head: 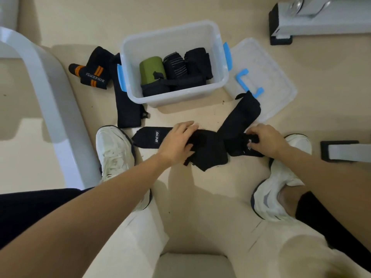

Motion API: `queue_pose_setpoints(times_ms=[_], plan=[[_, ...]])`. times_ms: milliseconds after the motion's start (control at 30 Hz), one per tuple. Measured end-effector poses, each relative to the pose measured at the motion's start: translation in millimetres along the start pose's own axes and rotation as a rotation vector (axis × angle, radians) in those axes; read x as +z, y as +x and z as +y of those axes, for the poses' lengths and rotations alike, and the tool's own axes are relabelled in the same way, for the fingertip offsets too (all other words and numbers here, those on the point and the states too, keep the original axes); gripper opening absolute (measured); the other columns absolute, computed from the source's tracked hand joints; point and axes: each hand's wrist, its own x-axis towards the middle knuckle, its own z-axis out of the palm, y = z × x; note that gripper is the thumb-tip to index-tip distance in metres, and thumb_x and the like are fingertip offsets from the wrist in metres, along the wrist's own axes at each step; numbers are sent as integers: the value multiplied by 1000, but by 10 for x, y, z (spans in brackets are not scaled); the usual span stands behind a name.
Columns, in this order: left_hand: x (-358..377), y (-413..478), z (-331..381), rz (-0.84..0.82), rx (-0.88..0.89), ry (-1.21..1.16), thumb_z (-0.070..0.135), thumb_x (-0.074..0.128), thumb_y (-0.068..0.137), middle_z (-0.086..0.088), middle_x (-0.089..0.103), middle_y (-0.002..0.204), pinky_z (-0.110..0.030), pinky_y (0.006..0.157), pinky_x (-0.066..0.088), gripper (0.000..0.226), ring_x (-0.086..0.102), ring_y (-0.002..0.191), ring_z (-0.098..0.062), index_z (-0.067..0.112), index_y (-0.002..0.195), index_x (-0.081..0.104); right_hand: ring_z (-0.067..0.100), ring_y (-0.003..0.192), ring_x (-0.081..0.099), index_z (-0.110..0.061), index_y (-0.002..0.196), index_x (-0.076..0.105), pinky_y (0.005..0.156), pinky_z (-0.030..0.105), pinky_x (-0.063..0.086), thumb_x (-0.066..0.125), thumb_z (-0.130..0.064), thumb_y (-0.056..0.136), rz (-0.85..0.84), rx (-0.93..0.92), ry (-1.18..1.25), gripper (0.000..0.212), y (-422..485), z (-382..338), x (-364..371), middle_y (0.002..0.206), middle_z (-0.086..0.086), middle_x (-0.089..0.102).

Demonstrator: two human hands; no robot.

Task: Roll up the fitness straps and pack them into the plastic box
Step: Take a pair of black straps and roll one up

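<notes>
White sneakers flat on beige floor; curved white frame stood left, grey machine base top right

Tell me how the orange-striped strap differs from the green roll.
The orange-striped strap is black with orange bands; the green roll is plain olive green. The orange-striped strap lies on the floor beside the plastic box; the green roll sits inside it. Both look like fabric.
</notes>
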Motion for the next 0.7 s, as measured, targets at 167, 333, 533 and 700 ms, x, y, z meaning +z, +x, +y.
queue_pose_setpoints(times_ms=[167, 333, 533, 700], plan=[[-210, -201, -545, 30, -373, 321, 42, 76, 82, -8, 51, 143, -50, 109, 37, 70, 44, 132, -33, 23, 143, 46, 40, 87, 54, -4, 109, 62, 73, 46, 49, 92, -22, 62, 84, -22, -300, 58, -117, 213, 149, 100, 19, 59], [-294, -210, -761, -64, -493, 517, 71, 75, 70, -10, 52, 124, -47, 98, 42, 80, 49, 114, -32, 19, 128, 54, 37, 92, 56, -5, 105, 55, 74, 41, 42, 85, -44, 71, 58, 141, -424, 60, -153, 209, 86, 97, 18, 64], [-462, -107, -770, -186, -454, 557, 67, 68, 80, -10, 55, 125, -48, 98, 42, 68, 48, 115, -33, 21, 128, 55, 34, 90, 61, -4, 98, 66, 77, 41, 52, 78, -19, 81, -48, 212, -147, 26, -75, 224, -47, 96, 16, 69], [-808, -128, -729, -416, -318, 594, 34, 64, 91, -3, 64, 110, -41, 95, 41, 33, 54, 111, -26, 24, 122, 57, 26, 80, 58, -15, 84, 60, 67, 34, 42, 73, -24, 89, -80, 183, 26, 16, -31, 73, -437, 85, 9, 62]])
